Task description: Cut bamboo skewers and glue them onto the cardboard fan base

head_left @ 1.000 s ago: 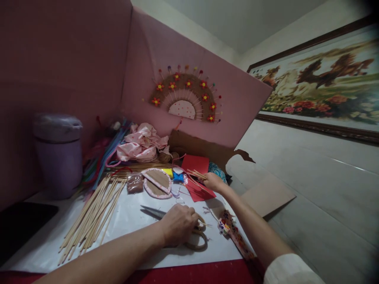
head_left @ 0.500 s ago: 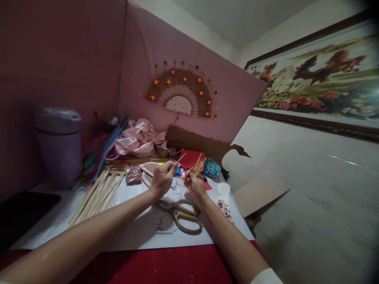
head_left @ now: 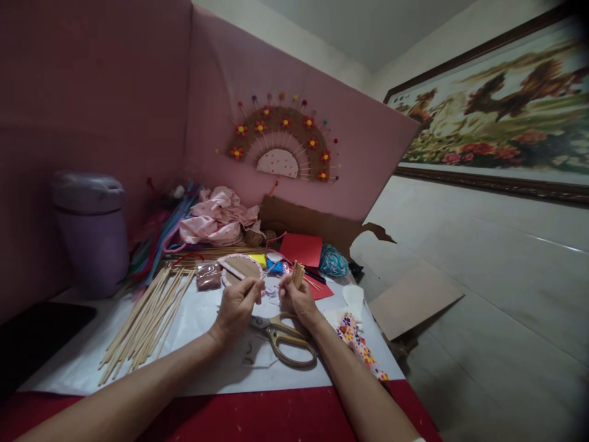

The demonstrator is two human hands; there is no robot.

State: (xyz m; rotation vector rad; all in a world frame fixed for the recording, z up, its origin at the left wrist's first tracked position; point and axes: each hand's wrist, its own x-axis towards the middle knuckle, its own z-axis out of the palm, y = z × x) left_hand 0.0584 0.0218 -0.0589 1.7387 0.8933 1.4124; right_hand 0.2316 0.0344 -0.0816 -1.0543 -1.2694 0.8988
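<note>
My left hand is closed, pinching a thin wooden stick that points up and to the right. In my right hand is a small bundle of short wooden sticks, their ends showing above the fingers. Both hands hover over the white sheet, a short gap between them. Below them lie large scissors with gold-coloured handles. Behind my left hand rests a round cardboard disc with a pale wrapped rim. Many long wooden sticks are spread on the sheet at the left.
A lidded purple bin stands at the left. Pink cloth, a blue yarn ball, red paper and a brown packet lie toward the back. Flower-patterned pieces sit at the right. A decorated brown arc is on the pink board.
Both hands have come lower and a little toward me, my left hand also shifting left. The stick bundle has tilted more upright. The view has shifted slightly.
</note>
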